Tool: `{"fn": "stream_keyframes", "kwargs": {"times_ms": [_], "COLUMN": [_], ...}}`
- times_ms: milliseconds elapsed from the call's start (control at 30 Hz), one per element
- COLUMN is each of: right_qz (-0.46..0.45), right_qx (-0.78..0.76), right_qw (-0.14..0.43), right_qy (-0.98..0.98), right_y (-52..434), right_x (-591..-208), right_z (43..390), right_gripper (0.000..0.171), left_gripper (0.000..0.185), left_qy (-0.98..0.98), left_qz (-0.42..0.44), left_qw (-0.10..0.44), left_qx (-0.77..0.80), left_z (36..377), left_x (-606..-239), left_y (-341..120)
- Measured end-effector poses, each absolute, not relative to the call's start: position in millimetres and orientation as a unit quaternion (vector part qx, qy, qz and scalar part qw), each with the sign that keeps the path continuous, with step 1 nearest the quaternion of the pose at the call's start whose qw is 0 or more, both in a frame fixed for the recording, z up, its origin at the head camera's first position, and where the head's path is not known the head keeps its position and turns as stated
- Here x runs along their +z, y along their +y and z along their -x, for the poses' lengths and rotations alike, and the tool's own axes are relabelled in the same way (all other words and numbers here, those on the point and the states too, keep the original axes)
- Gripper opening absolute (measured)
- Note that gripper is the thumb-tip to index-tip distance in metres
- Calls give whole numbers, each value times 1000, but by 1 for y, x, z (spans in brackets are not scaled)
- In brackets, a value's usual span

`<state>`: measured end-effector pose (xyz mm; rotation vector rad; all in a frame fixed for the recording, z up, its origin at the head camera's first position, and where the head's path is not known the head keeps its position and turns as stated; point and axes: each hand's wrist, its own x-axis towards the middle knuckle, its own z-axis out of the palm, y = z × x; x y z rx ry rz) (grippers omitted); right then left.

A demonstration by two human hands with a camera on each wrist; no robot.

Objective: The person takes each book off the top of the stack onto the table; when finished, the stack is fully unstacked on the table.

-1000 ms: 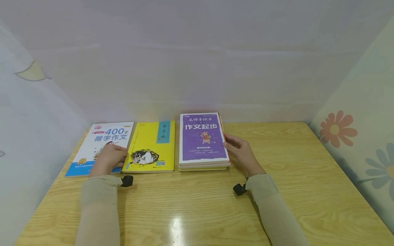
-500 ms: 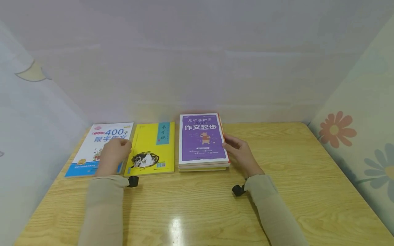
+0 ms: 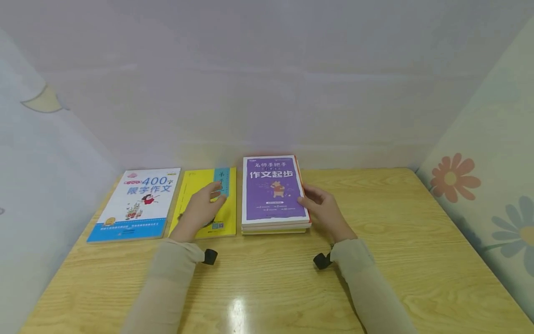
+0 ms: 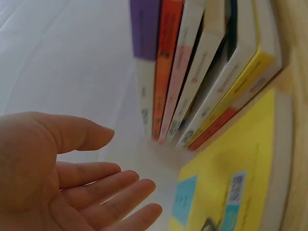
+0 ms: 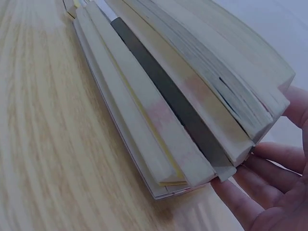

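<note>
Lengthwise, the purple-topped paperback stack (image 3: 273,197) points toward the worktop's far edge (image 3: 363,173). Right grip (image 3: 327,211) touches it, uncurled; left grip (image 3: 203,205) hangs leftward, loose.

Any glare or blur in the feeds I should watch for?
Head view: a bright glare patch on the table near the bottom edge, off the books, whose large titles stay readable; left wrist view: the stack's spines look soft, their small print unreadable; right wrist view: dim, with the stack's page edges also soft.
</note>
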<state>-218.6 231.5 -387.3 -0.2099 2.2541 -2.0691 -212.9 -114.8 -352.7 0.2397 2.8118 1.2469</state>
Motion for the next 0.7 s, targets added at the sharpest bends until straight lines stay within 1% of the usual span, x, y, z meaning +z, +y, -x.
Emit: {"fn": "stream_keyframes", "kwargs": {"times_ms": [233,467,700], "right_qz": [66,55,28], "right_qx": [-683,-701,-663], "right_qw": [51,81,102], "right_qy": [725,706,741], "right_y": [233,241,254], "right_x": [-385,-385,-382], "right_z": [222,224,225], "right_gripper": [62,58,54], "left_gripper": [61,62,68], "left_qy": [864,813,796], "left_qz": [-114,-109,-106], "left_qw": [76,119,125], "left_qx": [484,560,583], "left_z": [215,209,210], "left_x": [-365,-366,-371], "left_y": [-96,-87,-82]}}
